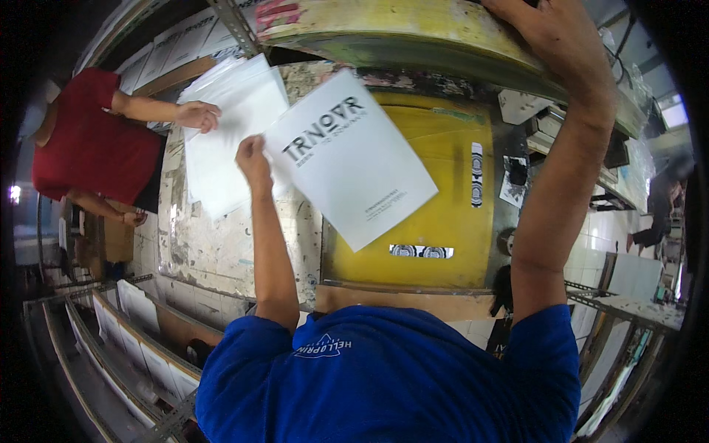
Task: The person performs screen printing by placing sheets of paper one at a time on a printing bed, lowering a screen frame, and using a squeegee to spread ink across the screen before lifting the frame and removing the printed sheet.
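Note:
My left hand pinches the left corner of a white printed sheet with black lettering. The sheet is tilted, over the left part of a flat yellow printing bed. Two small black-and-white patterned strips lie on that bed, one strip near its right edge and another strip near its front. At the upper right, my right hand grips the raised, yellow-stained screen-printing frame; some of its fingers are cut off by the picture's top edge. A pile of white sheets lies left of the bed.
A person in a red shirt stands at the left, one hand over the pile. The worktable is paint-spattered. Racks with boards stand at lower left, more shelving at right. Another person is at far right.

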The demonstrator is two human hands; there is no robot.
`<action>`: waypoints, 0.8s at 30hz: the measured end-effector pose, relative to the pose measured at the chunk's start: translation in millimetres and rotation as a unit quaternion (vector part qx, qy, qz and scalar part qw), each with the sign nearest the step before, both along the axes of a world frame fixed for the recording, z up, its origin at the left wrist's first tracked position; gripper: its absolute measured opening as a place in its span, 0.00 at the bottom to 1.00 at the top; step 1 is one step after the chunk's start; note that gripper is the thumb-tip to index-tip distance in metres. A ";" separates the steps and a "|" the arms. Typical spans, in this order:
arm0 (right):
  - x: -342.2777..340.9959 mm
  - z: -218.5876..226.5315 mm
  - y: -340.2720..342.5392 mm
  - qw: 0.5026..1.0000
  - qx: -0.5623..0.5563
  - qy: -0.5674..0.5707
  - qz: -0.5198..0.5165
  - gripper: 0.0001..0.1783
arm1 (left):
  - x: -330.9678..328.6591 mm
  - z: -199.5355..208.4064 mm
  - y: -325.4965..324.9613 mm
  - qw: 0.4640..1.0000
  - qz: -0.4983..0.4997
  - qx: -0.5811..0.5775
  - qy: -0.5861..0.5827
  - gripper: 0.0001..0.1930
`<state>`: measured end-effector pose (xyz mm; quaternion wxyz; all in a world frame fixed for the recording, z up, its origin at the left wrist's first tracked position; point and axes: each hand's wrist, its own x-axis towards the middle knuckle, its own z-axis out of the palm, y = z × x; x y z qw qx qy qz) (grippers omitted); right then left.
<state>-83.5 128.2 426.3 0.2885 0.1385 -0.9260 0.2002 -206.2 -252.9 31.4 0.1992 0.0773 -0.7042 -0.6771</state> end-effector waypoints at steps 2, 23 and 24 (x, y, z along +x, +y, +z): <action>-3.0 -1.6 7.5 1.000 -0.023 -0.012 -0.008 0.22 | 17.5 -5.8 -56.0 0.996 0.075 -0.020 -0.040 0.05; 1.3 10.8 -1.7 0.993 -0.070 -0.096 -0.004 0.22 | 65.1 -42.6 43.4 0.842 -0.017 -0.539 0.026 0.14; 7.4 7.9 -10.8 0.997 -0.046 -0.058 -0.007 0.21 | 67.2 -50.4 45.7 0.868 -0.003 -0.497 0.018 0.13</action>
